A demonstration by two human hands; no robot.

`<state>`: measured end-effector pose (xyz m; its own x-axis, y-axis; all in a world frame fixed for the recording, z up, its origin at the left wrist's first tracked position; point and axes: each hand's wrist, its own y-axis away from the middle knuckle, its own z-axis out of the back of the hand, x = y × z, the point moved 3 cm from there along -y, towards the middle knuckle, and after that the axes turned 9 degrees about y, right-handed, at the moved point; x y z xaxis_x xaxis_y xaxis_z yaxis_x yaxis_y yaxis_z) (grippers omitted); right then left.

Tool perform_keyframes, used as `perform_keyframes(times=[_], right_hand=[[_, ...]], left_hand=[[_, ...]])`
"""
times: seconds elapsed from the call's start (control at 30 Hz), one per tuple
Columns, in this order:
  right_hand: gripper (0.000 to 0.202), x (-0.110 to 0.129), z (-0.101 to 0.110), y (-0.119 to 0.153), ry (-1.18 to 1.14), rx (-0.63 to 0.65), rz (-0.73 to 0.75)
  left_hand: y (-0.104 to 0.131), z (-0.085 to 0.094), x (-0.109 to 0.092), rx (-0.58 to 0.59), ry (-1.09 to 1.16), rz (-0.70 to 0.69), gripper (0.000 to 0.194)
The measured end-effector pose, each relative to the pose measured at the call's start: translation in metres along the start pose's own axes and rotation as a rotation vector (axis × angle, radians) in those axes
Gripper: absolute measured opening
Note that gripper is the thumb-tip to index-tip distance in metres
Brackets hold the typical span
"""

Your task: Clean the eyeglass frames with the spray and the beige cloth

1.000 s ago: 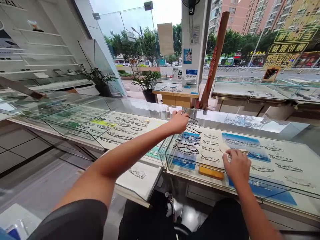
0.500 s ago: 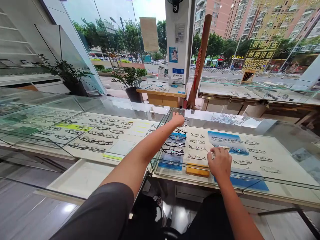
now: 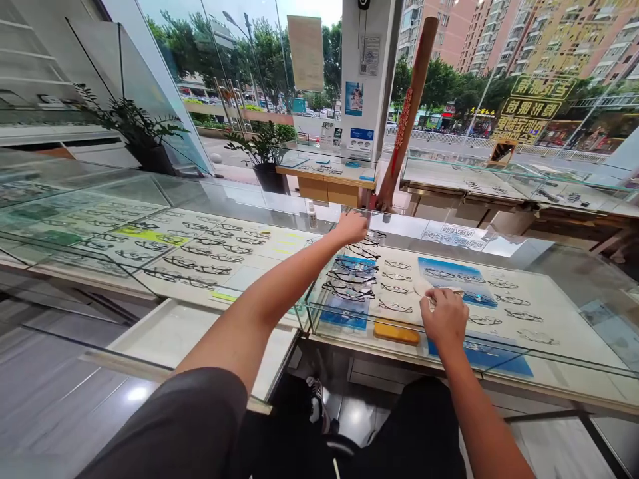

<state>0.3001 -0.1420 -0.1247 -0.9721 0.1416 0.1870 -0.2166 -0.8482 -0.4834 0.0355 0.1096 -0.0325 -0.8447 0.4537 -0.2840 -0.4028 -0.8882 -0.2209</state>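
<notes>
My left hand (image 3: 352,227) is stretched out to the far edge of the glass display case (image 3: 499,243). Its fingers look loosely bent and apart, with nothing visible in them; the fingertips are partly hidden. To its left stands a small white spray bottle (image 3: 312,215), not touched. My right hand (image 3: 446,318) is closed over the front right part of the case, gripping a pale cloth (image 3: 458,291) that shows beyond the fingers. Whether anything else is inside the cloth I cannot make out. Under the glass lie rows of eyeglasses (image 3: 397,287).
An orange-yellow glasses case (image 3: 397,331) and blue mats (image 3: 499,356) lie inside the display. Left of my arm, a white drawer (image 3: 154,336) is pulled out. Potted plants (image 3: 267,156) and a wooden post (image 3: 412,106) stand beyond the counter.
My left hand has shifted slightly left along the far edge, nearer the spray bottle. My right hand keeps its grip on the cloth. The view has tilted a little.
</notes>
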Motion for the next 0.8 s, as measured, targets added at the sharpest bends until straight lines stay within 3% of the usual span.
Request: perform_keyframes(times=[0.17,0.27,0.4,0.53,0.63,0.8], right_hand=[[0.028,0.005,0.007,-0.004,-0.013,-0.126,0.056],[0.026,0.035,0.021,-0.025,-0.07,-0.094,0.23],[0.023,0.105,0.034,-0.07,-0.089,0.061,0.567],[0.017,0.159,0.018,-0.103,0.019,0.236,0.768],[0.02,0.174,-0.001,-0.112,0.017,0.304,0.724],[0.013,0.179,-0.022,-0.115,-0.002,0.311,0.705]], left_hand=[[0.072,0.02,0.052,-0.202,0.08,0.053,0.025],[0.096,0.017,0.082,-0.279,0.121,0.11,0.021],[0.101,0.006,0.103,-0.311,0.194,0.148,0.024],[0.102,0.002,0.11,-0.293,0.271,0.13,0.043],[0.105,0.004,0.114,-0.301,0.319,0.127,0.049],[0.103,0.005,0.116,-0.293,0.388,0.087,0.052]])
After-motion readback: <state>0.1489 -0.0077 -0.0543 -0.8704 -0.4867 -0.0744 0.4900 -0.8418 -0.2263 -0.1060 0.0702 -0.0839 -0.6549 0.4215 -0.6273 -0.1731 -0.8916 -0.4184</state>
